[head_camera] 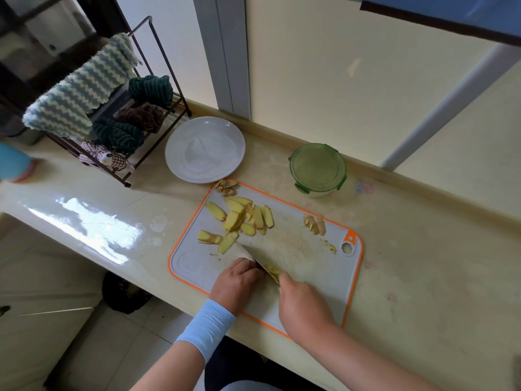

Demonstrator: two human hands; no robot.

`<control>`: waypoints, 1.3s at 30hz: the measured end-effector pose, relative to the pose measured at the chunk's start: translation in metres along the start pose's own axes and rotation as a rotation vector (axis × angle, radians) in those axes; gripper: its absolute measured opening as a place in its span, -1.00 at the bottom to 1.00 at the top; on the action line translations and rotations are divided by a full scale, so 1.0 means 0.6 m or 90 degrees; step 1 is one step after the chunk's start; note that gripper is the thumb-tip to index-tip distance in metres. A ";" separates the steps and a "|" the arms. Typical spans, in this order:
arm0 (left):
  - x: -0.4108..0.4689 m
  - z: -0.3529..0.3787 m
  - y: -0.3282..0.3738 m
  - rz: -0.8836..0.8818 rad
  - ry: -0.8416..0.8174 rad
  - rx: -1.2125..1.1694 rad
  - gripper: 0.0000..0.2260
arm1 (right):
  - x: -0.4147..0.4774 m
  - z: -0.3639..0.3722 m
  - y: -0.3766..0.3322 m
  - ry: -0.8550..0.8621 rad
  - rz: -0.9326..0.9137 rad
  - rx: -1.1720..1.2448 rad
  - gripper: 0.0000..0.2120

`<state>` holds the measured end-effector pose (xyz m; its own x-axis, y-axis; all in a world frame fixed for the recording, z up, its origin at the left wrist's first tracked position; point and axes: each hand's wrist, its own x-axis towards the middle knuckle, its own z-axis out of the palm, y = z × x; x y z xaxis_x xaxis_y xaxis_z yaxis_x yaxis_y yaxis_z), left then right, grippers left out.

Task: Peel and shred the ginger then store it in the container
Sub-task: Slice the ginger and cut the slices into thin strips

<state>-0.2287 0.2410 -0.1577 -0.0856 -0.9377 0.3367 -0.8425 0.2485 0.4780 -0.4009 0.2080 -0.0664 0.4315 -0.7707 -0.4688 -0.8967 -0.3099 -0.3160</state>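
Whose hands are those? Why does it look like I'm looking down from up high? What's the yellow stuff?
The camera sits on a person's head, so you see what they see, looking down at a pale kitchen counter. Those are their two bare hands. The right hand grips a big knife, cutting yellow ginger into thin bits on a grey cutting board with an orange rim. The left hand is curled beside the blade; what it presses is hidden. Farther up the board lie peeled ginger slices and brown peel scraps. Behind stand a white plate and a round container with a green lid on.
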 end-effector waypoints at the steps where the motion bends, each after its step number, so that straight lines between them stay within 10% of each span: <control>1: -0.001 0.001 -0.001 -0.001 0.000 -0.001 -0.80 | -0.005 0.005 0.004 0.003 0.007 0.002 -0.73; 39: 0.003 -0.007 0.018 -0.057 0.018 0.060 -0.79 | 0.003 -0.009 -0.018 -0.009 -0.002 -0.020 -0.64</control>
<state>-0.2359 0.2429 -0.1486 0.0059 -0.9475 0.3198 -0.8922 0.1394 0.4296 -0.3908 0.2071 -0.0590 0.4348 -0.7624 -0.4792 -0.8983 -0.3295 -0.2907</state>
